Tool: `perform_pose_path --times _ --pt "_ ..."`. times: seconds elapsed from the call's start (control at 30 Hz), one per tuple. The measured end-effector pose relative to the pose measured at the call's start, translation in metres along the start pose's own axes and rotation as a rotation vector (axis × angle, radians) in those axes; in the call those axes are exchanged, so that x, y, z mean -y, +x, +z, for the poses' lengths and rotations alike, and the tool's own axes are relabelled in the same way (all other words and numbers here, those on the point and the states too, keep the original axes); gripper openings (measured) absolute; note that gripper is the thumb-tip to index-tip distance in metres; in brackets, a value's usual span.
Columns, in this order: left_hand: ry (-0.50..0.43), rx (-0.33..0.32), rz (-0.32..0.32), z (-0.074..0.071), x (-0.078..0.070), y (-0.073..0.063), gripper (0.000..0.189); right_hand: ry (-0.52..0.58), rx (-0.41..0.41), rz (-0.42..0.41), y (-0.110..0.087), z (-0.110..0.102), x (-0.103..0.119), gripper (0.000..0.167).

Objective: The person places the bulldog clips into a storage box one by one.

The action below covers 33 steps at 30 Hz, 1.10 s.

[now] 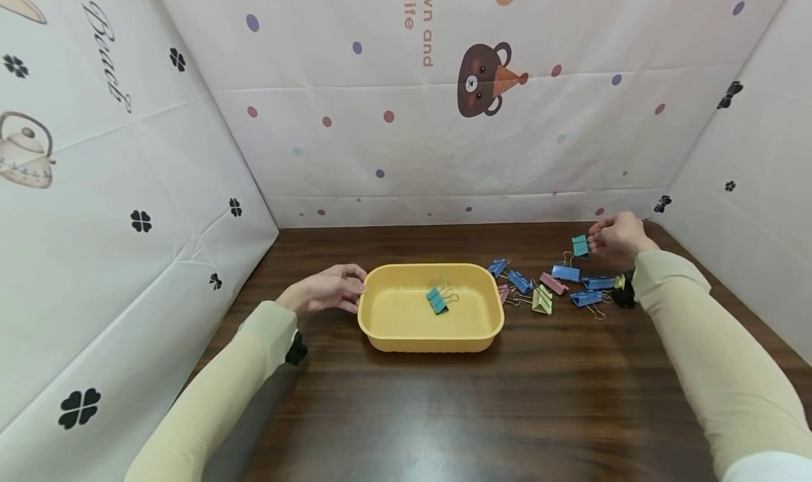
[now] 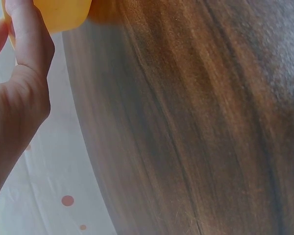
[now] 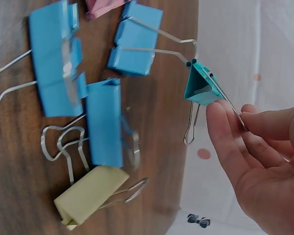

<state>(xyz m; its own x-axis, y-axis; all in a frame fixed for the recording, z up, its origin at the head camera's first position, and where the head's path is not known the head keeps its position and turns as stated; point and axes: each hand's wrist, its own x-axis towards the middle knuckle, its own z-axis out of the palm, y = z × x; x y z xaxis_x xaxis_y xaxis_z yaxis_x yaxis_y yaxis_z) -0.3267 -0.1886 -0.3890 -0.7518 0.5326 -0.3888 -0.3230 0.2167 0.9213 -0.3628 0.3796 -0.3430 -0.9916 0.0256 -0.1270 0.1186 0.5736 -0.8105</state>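
Note:
A teal binder clip point(image 3: 201, 85) is pinched by one wire handle between the thumb and fingers of my right hand point(image 1: 618, 235), above the back right of the table. Below and left of that hand lie several blue binder clips point(image 1: 566, 273), a pink binder clip point(image 1: 554, 284) and a pale green one point(image 1: 542, 299). In the right wrist view a yellow binder clip point(image 3: 90, 196) lies by the blue ones. My left hand point(image 1: 330, 288) holds the left rim of a yellow tray point(image 1: 431, 344). Another teal binder clip point(image 1: 438, 300) lies inside that tray.
The dark wooden table point(image 1: 406, 411) is closed in by white printed sheets point(image 1: 406, 151) at the back and both sides. The clip pile reaches the tray's right side, where one pink clip point(image 1: 503, 293) lies against it.

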Motion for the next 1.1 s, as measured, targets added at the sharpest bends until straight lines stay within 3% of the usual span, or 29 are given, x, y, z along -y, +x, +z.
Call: perform_pose_path --times 0.37,1.1 --pt "0.005 -0.008 -0.004 -0.001 0.001 0.001 0.024 0.059 0.039 -0.074 -0.001 0.007 0.034 0.033" --pt "0.003 0.003 0.002 0.0 0.001 0.0 0.024 0.118 0.145 -0.21 -0.012 0.054 0.093 0.03"
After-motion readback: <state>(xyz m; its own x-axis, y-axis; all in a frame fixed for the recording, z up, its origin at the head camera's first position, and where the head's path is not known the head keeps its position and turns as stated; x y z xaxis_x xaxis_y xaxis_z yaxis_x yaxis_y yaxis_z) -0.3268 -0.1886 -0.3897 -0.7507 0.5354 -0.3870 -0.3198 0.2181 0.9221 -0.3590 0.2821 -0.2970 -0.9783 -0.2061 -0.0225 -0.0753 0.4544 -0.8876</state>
